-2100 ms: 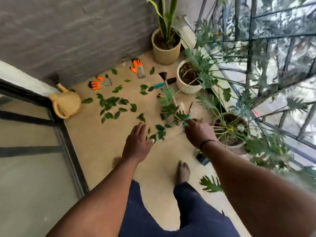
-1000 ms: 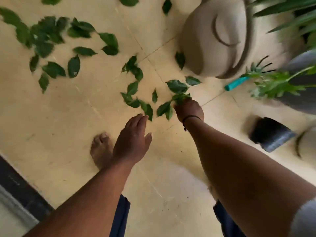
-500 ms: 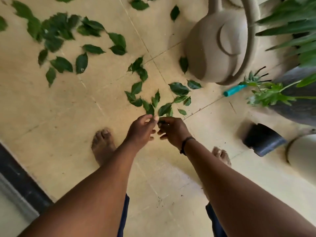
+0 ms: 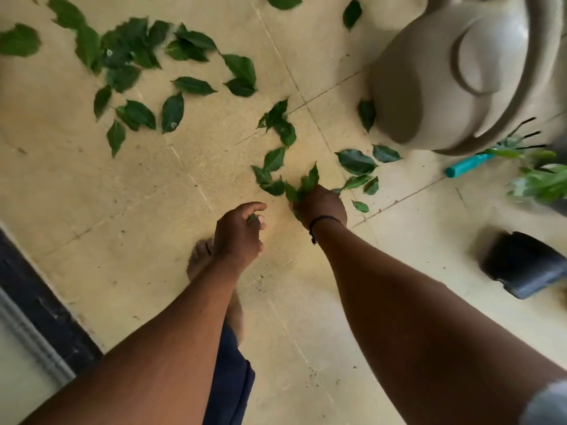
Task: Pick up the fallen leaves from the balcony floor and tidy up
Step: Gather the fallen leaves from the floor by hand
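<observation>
Tiled balcony floor (image 4: 153,210), beige. Large beige watering can (image 4: 445,81) upper right. Black pot (image 4: 521,265) on its side, right. Fallen leaves (image 4: 135,56) strewn upper left and centre. Right hand (image 4: 320,205) low, fingers curled round a bunch of leaves (image 4: 306,184). Left hand (image 4: 237,234) near, pinching a small leaf (image 4: 252,216).

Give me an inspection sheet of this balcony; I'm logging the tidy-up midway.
Surface: tiled floor, gritty specks.
Job's things: fallen leaves scattered on the floor.
Clutter: beige watering can; teal-handled tool; black pot on its side.
Hands: right hand grips a bunch of leaves; left hand pinches a leaf.
Cables: nothing seen.
Surroundings: dark door frame at left; potted plant at right.
</observation>
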